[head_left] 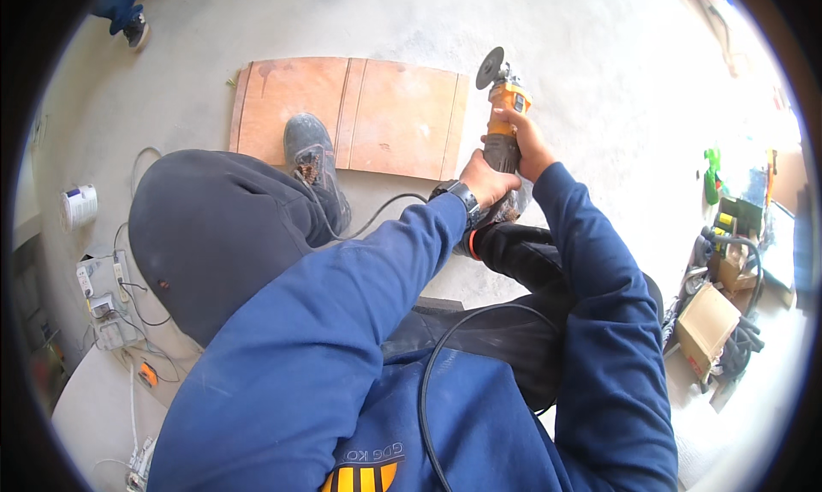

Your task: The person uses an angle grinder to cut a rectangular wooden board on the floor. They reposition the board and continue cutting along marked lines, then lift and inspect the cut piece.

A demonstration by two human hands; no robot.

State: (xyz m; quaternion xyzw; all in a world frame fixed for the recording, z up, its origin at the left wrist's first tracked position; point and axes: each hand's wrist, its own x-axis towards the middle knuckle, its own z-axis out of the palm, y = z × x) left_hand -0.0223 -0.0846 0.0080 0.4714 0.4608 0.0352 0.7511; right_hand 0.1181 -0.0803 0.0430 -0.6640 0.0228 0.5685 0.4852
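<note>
An orange and black angle grinder [502,105] points away from me, its grey disc [490,67] at the upper end. My right hand [524,143] is closed round its body from the right side. My left hand [485,178], below a black wristwatch [458,199], grips the lower, dark part of the tool. A black cable [385,208] loops past my grey work boot [308,149], and more cable lies over my lap. Just left of the grinder, a reddish wooden board [411,115] lies on the pale floor, with my boot at its near edge.
A power strip box [110,299] with cords, an orange tool [148,374] and a white bucket [79,208] are at left. Another person's shoe [135,31] shows at top left. Cardboard boxes [704,325], hoses [749,269] and several tools stand along the right.
</note>
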